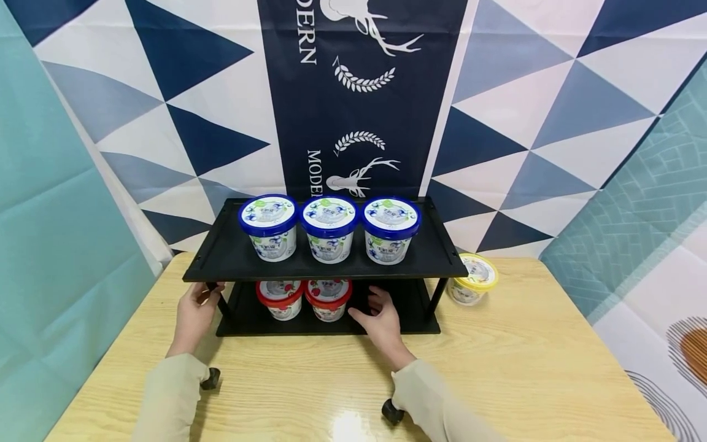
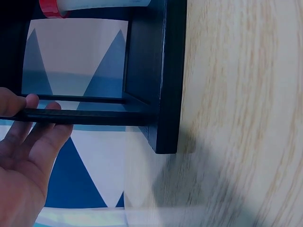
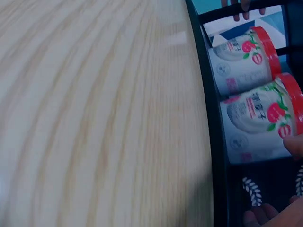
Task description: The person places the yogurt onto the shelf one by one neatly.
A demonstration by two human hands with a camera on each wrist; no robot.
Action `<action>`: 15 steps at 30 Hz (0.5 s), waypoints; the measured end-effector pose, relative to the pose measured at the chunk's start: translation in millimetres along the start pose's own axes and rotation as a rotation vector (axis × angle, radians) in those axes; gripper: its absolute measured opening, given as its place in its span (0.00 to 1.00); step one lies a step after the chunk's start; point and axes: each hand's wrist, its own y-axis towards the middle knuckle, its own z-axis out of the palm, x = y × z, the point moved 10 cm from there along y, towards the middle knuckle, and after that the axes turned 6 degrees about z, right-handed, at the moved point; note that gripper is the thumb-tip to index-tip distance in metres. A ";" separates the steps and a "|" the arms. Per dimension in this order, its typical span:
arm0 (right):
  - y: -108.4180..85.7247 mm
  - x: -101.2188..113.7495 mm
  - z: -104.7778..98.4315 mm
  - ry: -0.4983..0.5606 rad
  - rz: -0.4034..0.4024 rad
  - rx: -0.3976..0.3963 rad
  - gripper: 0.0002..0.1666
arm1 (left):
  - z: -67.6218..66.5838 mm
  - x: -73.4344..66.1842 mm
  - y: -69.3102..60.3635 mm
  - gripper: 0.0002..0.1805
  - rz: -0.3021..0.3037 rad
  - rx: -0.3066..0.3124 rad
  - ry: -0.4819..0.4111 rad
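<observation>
A black two-tier shelf (image 1: 331, 270) stands on the table. My left hand (image 1: 196, 310) grips its front left post (image 2: 94, 117), with the thumb on one side and the fingers on the other. On the lower tier sit two red-lidded tubs side by side, a left tub (image 1: 280, 299) and a right tub (image 1: 328, 299), both printed with strawberries. Just right of the second tub is my right hand (image 1: 383, 319), thumb and fingers apart and holding nothing. Its thumb is close to that tub; whether they touch, I cannot tell.
Three blue-lidded tubs (image 1: 329, 230) stand in a row on the upper tier. A yellow-lidded tub (image 1: 473, 279) sits on the wooden table (image 1: 298, 387) to the right of the shelf. Behind it hangs a patterned cloth (image 1: 359, 123).
</observation>
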 end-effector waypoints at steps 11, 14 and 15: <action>-3.7 -1.8 -40.4 -0.019 0.032 -0.055 0.38 | -1.1 -2.3 -0.3 0.10 0.000 -0.008 0.012; -5.5 -1.9 -50.1 -0.023 0.041 -0.069 0.38 | -1.0 -3.4 -1.1 0.10 0.008 -0.006 0.015; -5.8 -1.6 -53.1 -0.026 0.038 -0.073 0.38 | -1.2 -3.5 -1.5 0.10 0.006 -0.008 0.016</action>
